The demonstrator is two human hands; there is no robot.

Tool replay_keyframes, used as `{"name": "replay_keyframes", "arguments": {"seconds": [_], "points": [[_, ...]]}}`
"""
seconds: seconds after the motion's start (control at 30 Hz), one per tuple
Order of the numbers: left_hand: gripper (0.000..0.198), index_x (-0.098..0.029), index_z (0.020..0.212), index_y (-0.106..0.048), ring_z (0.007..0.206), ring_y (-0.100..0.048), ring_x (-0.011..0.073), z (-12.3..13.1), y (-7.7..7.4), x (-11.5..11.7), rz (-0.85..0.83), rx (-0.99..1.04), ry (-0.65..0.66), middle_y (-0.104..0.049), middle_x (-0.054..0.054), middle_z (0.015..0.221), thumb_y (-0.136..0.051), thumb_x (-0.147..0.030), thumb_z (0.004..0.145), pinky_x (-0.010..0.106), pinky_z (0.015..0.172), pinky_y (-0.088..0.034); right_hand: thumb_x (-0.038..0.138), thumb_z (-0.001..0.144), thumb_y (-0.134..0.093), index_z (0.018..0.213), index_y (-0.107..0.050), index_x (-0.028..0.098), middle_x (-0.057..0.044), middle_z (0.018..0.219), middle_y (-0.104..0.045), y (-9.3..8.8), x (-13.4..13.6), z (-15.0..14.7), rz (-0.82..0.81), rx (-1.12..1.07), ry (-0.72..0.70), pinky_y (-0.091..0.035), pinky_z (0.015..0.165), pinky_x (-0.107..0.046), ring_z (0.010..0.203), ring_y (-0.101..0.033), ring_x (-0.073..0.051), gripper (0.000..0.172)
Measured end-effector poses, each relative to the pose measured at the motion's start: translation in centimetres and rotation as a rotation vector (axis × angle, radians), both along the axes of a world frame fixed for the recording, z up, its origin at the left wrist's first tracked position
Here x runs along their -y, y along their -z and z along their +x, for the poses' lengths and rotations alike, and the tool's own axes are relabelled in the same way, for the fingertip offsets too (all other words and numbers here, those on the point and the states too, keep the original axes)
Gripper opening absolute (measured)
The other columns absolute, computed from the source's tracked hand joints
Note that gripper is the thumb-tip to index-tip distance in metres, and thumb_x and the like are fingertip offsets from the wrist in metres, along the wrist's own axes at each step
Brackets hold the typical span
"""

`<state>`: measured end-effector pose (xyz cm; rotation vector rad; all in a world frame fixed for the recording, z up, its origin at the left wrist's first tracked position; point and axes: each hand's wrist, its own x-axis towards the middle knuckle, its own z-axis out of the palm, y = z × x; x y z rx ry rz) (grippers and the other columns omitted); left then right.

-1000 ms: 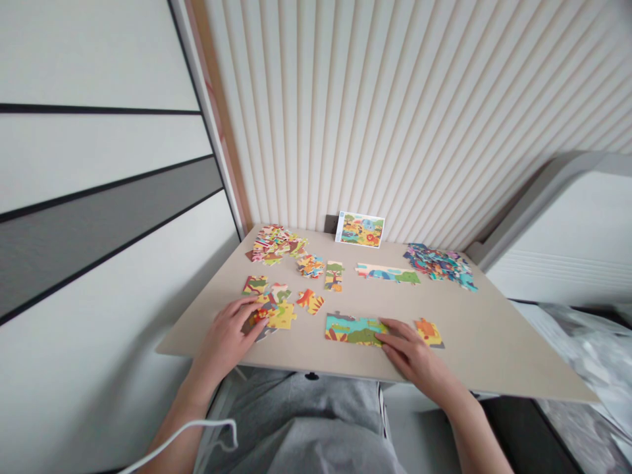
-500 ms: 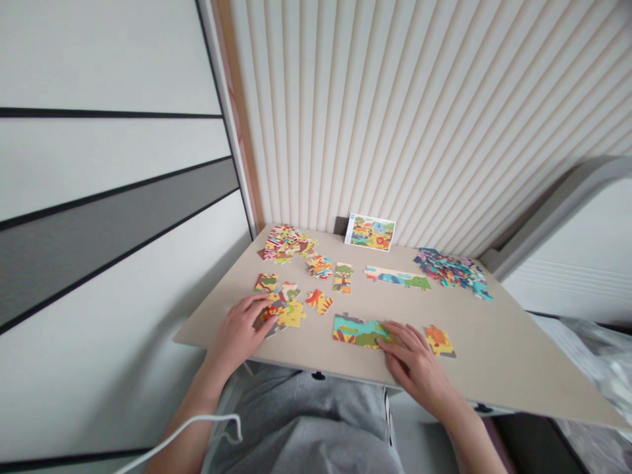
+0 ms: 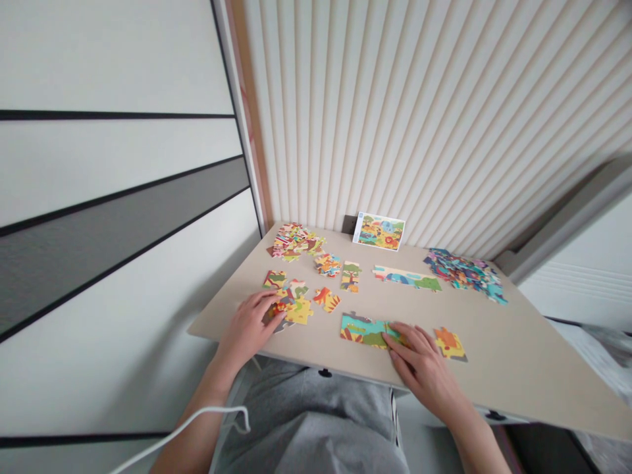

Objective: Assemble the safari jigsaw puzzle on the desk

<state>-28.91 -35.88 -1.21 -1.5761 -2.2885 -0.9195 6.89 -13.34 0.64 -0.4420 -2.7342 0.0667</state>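
Note:
My left hand (image 3: 249, 324) lies on the beige table (image 3: 494, 355) with its fingers spread over a small cluster of joined puzzle pieces (image 3: 291, 307) at the near left. My right hand (image 3: 419, 359) rests flat, fingers stretched, on the right end of a joined blue-and-green strip of pieces (image 3: 365, 329) near the front edge. A single orange-and-yellow piece (image 3: 449, 342) lies just right of that hand. Neither hand has lifted a piece.
At the back stand a reference picture card (image 3: 378, 231) against the ribbed wall, a loose pile of pieces (image 3: 295, 241) at the left and a bluish pile (image 3: 464, 271) at the right. A joined strip (image 3: 407, 277) and small groups (image 3: 350, 276) lie mid-table. A white cable (image 3: 197, 421) crosses my lap.
The view has swung to the left, so the table and pieces sit further right in the picture. Both hands stay on the same pieces, with only slight finger movement.

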Motion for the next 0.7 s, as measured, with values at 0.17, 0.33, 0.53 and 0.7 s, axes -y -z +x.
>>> {"name": "replay_keyframes", "arguments": {"seconds": [0.17, 0.33, 0.53, 0.7], "points": [[0.027, -0.027, 0.119, -0.064, 0.118, -0.061, 0.0274, -0.2, 0.3, -0.1, 0.001, -0.007, -0.002, -0.064, 0.007, 0.128, -0.060, -0.038, 0.094, 0.047, 0.106, -0.048, 0.028, 0.098, -0.052, 0.130, -0.067, 0.033, -0.008, 0.139, -0.059, 0.0, 0.0, -0.1, -0.011, -0.028, 0.008, -0.039, 0.113, -0.056, 0.127, -0.056, -0.028, 0.036], [0.029, -0.028, 0.121, -0.064, 0.119, -0.061, 0.0275, -0.4, 0.7, -0.1, 0.018, -0.010, 0.008, -0.064, 0.008, 0.127, -0.059, -0.039, 0.095, 0.048, 0.107, -0.047, 0.032, 0.099, -0.052, 0.126, -0.069, 0.034, -0.007, 0.135, -0.062, 0.2, -0.1, -0.1, -0.002, -0.033, 0.035, -0.044, 0.105, -0.051, 0.119, -0.061, -0.027, 0.032], [0.028, -0.027, 0.119, -0.064, 0.119, -0.060, 0.0270, -0.4, 0.7, -0.2, 0.016, -0.008, 0.010, -0.064, 0.007, 0.128, -0.060, -0.039, 0.095, 0.048, 0.107, -0.047, 0.037, 0.099, -0.056, 0.116, -0.073, 0.034, -0.006, 0.131, -0.065, -0.4, -0.5, -0.8, 0.017, -0.004, 0.040, -0.044, 0.099, -0.048, 0.114, -0.063, -0.026, 0.025], [0.027, -0.027, 0.118, -0.065, 0.119, -0.061, 0.0270, -0.2, 0.5, -0.1, 0.005, -0.009, 0.003, -0.065, 0.008, 0.127, -0.059, -0.040, 0.095, 0.047, 0.106, -0.048, 0.033, 0.100, -0.054, 0.109, -0.075, 0.031, -0.005, 0.133, -0.066, -0.1, -0.8, -1.4, -0.023, -0.038, 0.013, -0.043, 0.102, -0.047, 0.116, -0.063, -0.024, 0.023]]}}
